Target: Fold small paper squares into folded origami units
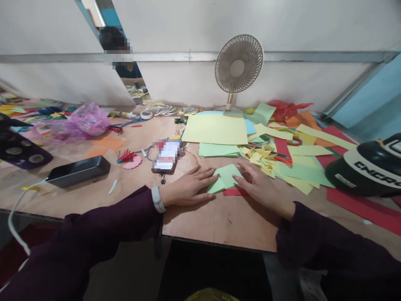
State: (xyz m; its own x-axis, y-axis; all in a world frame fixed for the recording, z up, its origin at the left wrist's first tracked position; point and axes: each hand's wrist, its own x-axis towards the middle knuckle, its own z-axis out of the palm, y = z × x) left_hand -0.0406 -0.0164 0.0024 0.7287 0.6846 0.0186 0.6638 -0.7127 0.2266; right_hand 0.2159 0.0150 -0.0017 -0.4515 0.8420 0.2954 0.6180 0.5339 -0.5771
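Observation:
A small folded piece of light green paper [226, 177] lies on the table in front of me, with a crease running across it. My left hand [191, 186] rests flat with its fingers stretched out, the tips touching the paper's left side. At the right edge of the paper, my right hand [260, 186] has its thumb and fingers apart, the thumb tip on the sheet. Part of a red paper piece [234, 192] shows from beneath the green one. Both hands partly cover the paper's edges.
A phone [167, 155] lies beyond my left hand. Yellow sheets [216, 127], paper scraps [261, 158] and orange-handled scissors [283, 159] spread behind my right hand. A dark jug [366, 169] stands right, a black box [78, 171] left, a fan [238, 65] at the back. The table edge runs near my forearms.

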